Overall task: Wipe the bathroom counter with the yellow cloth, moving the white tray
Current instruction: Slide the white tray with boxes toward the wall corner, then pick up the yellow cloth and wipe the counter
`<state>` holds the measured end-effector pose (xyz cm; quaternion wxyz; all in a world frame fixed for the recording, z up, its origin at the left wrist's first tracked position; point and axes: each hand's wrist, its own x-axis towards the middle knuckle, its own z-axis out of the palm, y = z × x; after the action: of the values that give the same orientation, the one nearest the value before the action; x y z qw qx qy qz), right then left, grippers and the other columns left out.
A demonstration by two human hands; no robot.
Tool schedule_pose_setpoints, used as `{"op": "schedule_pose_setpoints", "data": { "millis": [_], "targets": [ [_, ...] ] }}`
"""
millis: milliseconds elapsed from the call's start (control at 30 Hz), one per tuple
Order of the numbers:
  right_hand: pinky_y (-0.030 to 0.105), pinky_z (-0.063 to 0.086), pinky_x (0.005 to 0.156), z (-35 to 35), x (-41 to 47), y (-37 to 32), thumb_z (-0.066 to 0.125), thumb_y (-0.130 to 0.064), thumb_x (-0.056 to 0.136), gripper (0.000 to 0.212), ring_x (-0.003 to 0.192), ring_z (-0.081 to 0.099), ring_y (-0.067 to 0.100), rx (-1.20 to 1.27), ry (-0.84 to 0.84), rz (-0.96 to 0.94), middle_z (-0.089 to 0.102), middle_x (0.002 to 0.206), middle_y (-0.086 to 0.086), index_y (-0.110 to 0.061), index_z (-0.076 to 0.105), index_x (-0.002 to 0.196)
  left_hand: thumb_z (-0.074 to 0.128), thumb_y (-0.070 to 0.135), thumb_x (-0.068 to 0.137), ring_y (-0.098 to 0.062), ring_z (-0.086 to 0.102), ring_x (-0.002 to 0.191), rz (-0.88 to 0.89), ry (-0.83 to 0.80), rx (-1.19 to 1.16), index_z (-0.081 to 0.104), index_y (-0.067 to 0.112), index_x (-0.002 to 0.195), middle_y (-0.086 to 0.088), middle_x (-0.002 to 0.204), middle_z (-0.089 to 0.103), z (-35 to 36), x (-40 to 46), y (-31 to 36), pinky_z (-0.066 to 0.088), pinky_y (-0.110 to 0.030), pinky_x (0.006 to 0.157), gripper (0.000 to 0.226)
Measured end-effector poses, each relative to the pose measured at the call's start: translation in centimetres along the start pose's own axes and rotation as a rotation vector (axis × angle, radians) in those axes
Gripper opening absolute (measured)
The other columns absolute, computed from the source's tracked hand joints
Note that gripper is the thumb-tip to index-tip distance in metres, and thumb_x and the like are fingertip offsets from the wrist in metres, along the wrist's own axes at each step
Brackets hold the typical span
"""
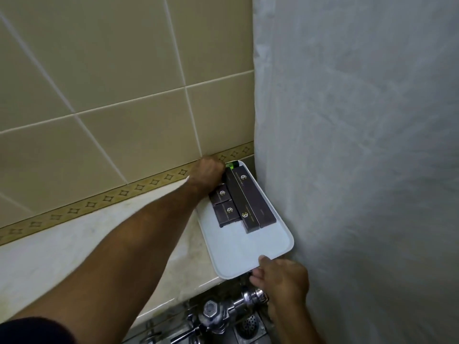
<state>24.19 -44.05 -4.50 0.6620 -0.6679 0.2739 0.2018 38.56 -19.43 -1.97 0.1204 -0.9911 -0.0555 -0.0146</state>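
Note:
The white tray (244, 247) lies on the counter's right end, its near corner hanging over the front edge. Several dark brown boxes (244, 202) lie on it. My right hand (282, 281) pinches the tray's near edge, thumb on top. My left hand (210, 171) is closed in a fist at the tray's far left corner, against the wall. Only a small yellow-green patch of the cloth (231, 165) shows beside its knuckles; the rest is hidden by the hand.
The pale marble counter (74, 247) runs left along a beige tiled wall (111, 83) with a patterned border. A white shower curtain (360, 157) hangs right beside the tray. Below the counter's edge are chrome flush pipework (223, 311) and a floor drain (249, 324).

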Motion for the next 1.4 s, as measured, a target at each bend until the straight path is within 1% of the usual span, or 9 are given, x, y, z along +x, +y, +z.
{"op": "schedule_pose_setpoints", "data": {
  "millis": [400,567,667,767,867,1000,1133,1267,1400],
  "targets": [
    [0.037,0.063,0.053,0.3,-0.8,0.2,0.075,-0.012,0.086,0.020,0.050,0.073,0.023,-0.061,0.074,-0.090,0.071,0.052,0.010,-0.001,0.064,0.074,0.050,0.005,0.088,-0.040,0.065,0.102,0.013,-0.006,-0.054,0.063,0.004,0.108,-0.019,0.111,0.067,-3.1,-3.6,-1.0,0.052,-0.043,0.076,0.024],
    [0.052,0.061,0.073,0.1,-2.7,0.2,0.065,-0.043,0.091,0.046,0.057,0.070,0.034,-0.349,0.092,-0.185,0.071,0.056,0.015,-0.003,0.070,0.068,0.070,-0.009,0.058,-0.037,0.062,0.059,-0.030,0.310,-0.058,0.065,0.002,0.078,-0.017,0.069,0.065,-4.7,-18.1,-8.0,0.047,-0.033,0.045,0.024],
    [0.042,0.048,0.073,0.6,-5.2,1.0,0.033,-0.063,0.096,0.084,0.080,0.066,0.044,-0.524,0.245,-0.212,0.070,0.087,0.035,0.010,0.071,0.077,0.072,-0.009,0.064,-0.034,0.066,0.063,-0.176,0.367,-0.093,0.073,0.001,0.094,-0.015,0.076,0.072,-3.7,-29.2,-12.5,0.055,-0.035,0.051,0.032],
    [0.045,0.044,0.070,5.0,-11.8,3.6,0.024,-0.057,0.101,0.086,0.066,0.058,0.039,-0.605,0.188,-0.247,0.067,0.081,0.038,0.012,0.067,0.073,0.072,-0.003,0.072,-0.030,0.070,0.071,-0.425,0.408,-0.069,0.074,0.003,0.102,-0.013,0.085,0.076,-2.8,-41.2,-17.3,0.058,-0.034,0.060,0.031],
    [0.038,0.034,0.061,11.8,-21.3,8.7,0.039,-0.047,0.102,0.063,0.055,0.043,0.029,-0.689,-0.075,-0.429,0.057,0.057,0.018,-0.010,0.054,0.053,0.070,0.003,0.079,-0.031,0.068,0.067,-0.693,0.444,0.003,0.074,0.004,0.095,-0.012,0.078,0.073,-2.6,-51.6,-21.3,0.057,-0.035,0.059,0.017],
    [0.034,0.047,0.065,20.2,-32.1,15.0,0.053,-0.045,0.096,0.037,0.081,0.068,0.034,-0.846,-0.511,-0.691,0.075,0.083,0.009,-0.017,0.066,0.076,0.063,0.004,0.079,-0.036,0.065,0.065,-1.041,0.312,0.013,0.068,0.007,0.083,-0.013,0.071,0.069,-2.6,-59.9,-24.9,0.052,-0.038,0.060,0.007],
    [0.035,0.052,0.078,25.8,-39.2,19.2,0.052,-0.047,0.094,0.033,0.101,0.067,0.027,-1.066,-0.829,-0.964,0.074,0.104,0.002,-0.021,0.070,0.104,0.050,0.017,0.090,-0.038,0.064,0.096,-1.448,0.024,-0.221,0.062,0.005,0.100,-0.019,0.103,0.069,-1.6,-63.7,-27.8,0.050,-0.043,0.082,0.021],
    [0.036,0.051,0.081,29.1,-41.8,22.5,0.052,-0.030,0.094,0.024,0.110,0.057,0.029,-1.434,-0.761,-1.082,0.067,0.113,0.005,-0.019,0.064,0.110,0.061,0.026,0.085,-0.037,0.058,0.118,-1.652,-0.098,-0.536,0.062,0.008,0.117,-0.015,0.126,0.063,0.4,-64.3,-29.1,0.048,-0.046,0.095,0.036],
    [0.038,0.051,0.080,30.5,-41.4,23.9,0.050,-0.012,0.093,0.023,0.110,0.054,0.029,-1.565,-0.661,-1.191,0.063,0.115,0.008,-0.016,0.062,0.112,0.069,0.024,0.080,-0.036,0.057,0.119,-1.644,-0.135,-0.629,0.060,0.009,0.122,-0.014,0.129,0.061,1.4,-64.5,-30.0,0.051,-0.048,0.093,0.046]
  ]
}}
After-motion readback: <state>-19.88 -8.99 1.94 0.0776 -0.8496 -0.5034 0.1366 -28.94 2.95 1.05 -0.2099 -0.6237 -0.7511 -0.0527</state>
